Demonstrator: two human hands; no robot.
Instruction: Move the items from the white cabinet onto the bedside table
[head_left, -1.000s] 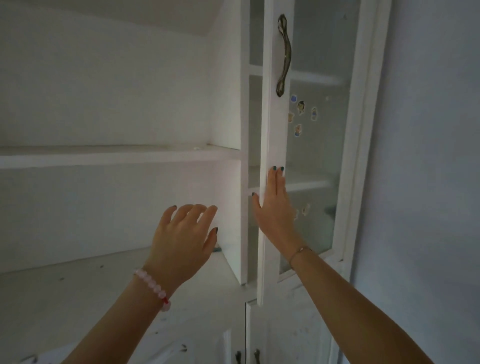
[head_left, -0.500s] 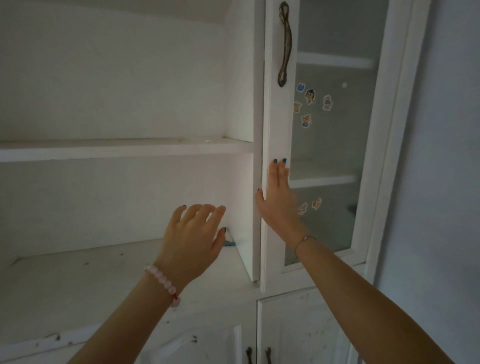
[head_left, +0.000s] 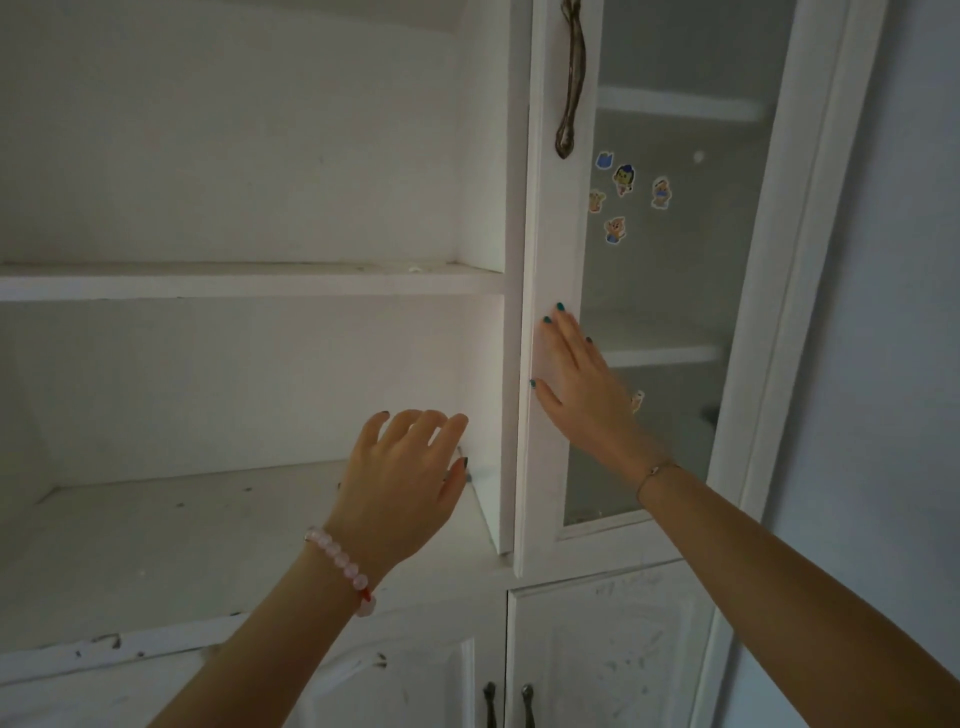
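Since a second ago the glass door (head_left: 550, 364) has swung nearly shut, its long axis upright and its face now toward the camera. Flat against its left frame lie the right hand's fingers (head_left: 563, 338), straight and together; the right hand (head_left: 582, 384) grips nothing. Spread apart and empty, the left hand's fingers (head_left: 415, 431) reach into the white cabinet (head_left: 234, 280) above its lower shelf (head_left: 156, 545). Behind the left hand (head_left: 400, 488) a small item shows, too hidden to name.
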